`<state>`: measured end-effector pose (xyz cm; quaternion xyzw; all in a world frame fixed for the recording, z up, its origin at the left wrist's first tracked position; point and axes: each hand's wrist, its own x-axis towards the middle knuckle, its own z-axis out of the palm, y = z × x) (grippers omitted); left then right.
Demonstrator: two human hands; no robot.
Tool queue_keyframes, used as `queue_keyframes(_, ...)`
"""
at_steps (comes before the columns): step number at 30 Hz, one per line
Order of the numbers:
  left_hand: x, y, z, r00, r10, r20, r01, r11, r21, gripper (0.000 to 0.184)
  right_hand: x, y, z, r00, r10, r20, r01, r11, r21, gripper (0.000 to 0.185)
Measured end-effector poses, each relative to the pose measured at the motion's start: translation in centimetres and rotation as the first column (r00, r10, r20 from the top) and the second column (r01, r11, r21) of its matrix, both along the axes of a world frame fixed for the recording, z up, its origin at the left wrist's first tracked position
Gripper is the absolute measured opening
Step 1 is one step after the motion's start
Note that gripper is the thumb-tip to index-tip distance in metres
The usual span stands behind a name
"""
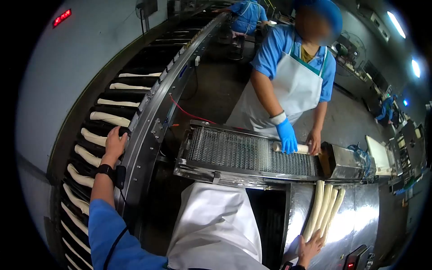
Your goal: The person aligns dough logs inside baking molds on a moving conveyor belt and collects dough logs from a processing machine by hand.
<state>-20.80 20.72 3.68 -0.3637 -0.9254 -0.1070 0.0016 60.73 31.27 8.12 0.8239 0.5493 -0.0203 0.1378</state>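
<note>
My left hand (115,145) reaches over the conveyor on the left, its fingers stretched out and apart beside the end of a long pale dough strip (93,137). More such strips lie one per dark trough (108,98) along the conveyor. At the lower right, my right hand (310,247) rests with fingers spread on the near ends of several dough strips (320,209), which lie side by side on a shiny metal table (357,202). Whether its fingertips grip any strip is hard to tell.
A co-worker in a white apron (292,85) handles a dough roll (292,147) on a metal mesh belt (234,150) ahead. The conveyor's steel side rail (146,139) runs beside my left arm. A small device with a red display (356,260) stands on the table. Farther back, another person (246,18) works.
</note>
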Motion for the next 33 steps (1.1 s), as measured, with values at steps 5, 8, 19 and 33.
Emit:
queue_keyframes(5, 2.4, 1.5, 4.0, 0.964, 0.267, -0.01, -0.262, 0.934, -0.243, 0.067, -3.3, 1.0, 0.0, 0.994, -0.1, 0.039, 0.099, 0.995, 0.023, 0.094)
queue_keyframes(8, 1.8, 0.8, 4.5, 0.965, 0.257, 0.052, -0.238, 0.942, -0.238, 0.067, -3.6, 1.4, -0.7, 0.998, -0.034, 0.061, 0.031, 0.998, 0.046, 0.09)
queue_keyframes(19, -2.0, 2.2, 10.2, 0.997, 0.011, 0.077, -0.003, 0.995, -0.101, 0.047, -10.1, 3.8, 1.4, 0.978, 0.171, -0.122, -0.147, 0.971, 0.186, 0.068)
queue_keyframes(33, -14.0, 13.8, 5.5, 0.827, 0.548, 0.131, -0.557, 0.83, 0.045, 0.07, -13.3, 1.5, 1.1, 0.992, 0.119, 0.046, -0.123, 0.987, 0.107, 0.075)
